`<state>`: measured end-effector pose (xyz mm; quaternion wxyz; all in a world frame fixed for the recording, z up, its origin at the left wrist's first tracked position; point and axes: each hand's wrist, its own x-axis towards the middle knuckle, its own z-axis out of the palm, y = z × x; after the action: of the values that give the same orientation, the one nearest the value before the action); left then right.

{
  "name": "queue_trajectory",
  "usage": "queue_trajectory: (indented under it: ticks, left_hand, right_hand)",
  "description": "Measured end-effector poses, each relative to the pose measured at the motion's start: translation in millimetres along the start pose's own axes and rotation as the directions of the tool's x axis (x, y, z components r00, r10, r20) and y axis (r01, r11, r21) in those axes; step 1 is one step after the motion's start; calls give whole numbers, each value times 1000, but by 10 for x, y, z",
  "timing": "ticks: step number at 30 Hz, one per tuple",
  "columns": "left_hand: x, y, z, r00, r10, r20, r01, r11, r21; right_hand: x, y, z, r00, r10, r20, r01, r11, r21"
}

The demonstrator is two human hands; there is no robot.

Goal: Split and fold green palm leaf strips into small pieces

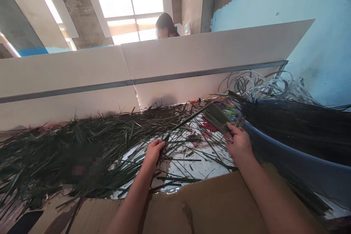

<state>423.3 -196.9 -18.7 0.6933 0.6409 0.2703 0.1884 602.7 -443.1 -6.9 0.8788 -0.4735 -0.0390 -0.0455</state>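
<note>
My left hand [157, 150] is closed on the near end of a long dark green leaf strip [189, 117], which slants up and to the right. In my right hand [236, 139] is a flat bundle of green leaf strips [218, 115], gripped at its lower end, with the strips fanning up and to the left. The far end of the long strip reaches the top of the bundle; whether they touch is unclear. Loose cut strips lie scattered on the white surface [186, 168] beneath both hands.
A heap of leaves [90, 142] spreads to the left. At the right stands a blue tub [274, 146] of dark strips, with coiled pale bands [255, 84] behind it. Cardboard [208, 204] lies nearest me. A person [166, 25] is beyond the white partition [192, 53].
</note>
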Motion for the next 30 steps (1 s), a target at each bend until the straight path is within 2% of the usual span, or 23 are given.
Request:
queue_trajectory:
  ticks: [4,8,14,21,24,26,28,30]
  left_hand:
    - [65,37,-150,998,-25,-64,23,999,-22]
    - [159,68,-392,978,-11,-208,-1,998,-56]
    - [250,148,-726,921,-33,-389,-11,994,-111]
    - [270,203,-949,840,-47,-540,-65,980,-187]
    - [275,195,-1005,815,-58,-577,-91,970,-226]
    - [271,198,-995,814,-63,-577,-107,961,-256]
    - [252,212,-917,837,-63,-543,-113,952,-286]
    - [212,229,-766,876,-52,-479,-112,945,-308]
  right_hand:
    - [69,-70,-66,997,-6,-79,10,998,59]
    - [95,-153,-106,993,-32,-114,44,993,107]
    - [24,-268,-75,993,-97,-72,108,978,177]
    - [-3,-396,-116,983,-153,-105,171,967,189]
    - [28,-447,-177,976,-188,-106,206,960,192]
    - [56,-458,-206,962,-233,-142,255,953,163]
    - [73,-429,-208,946,-266,-185,287,953,98]
    - [61,-352,-176,971,-216,-103,218,976,4]
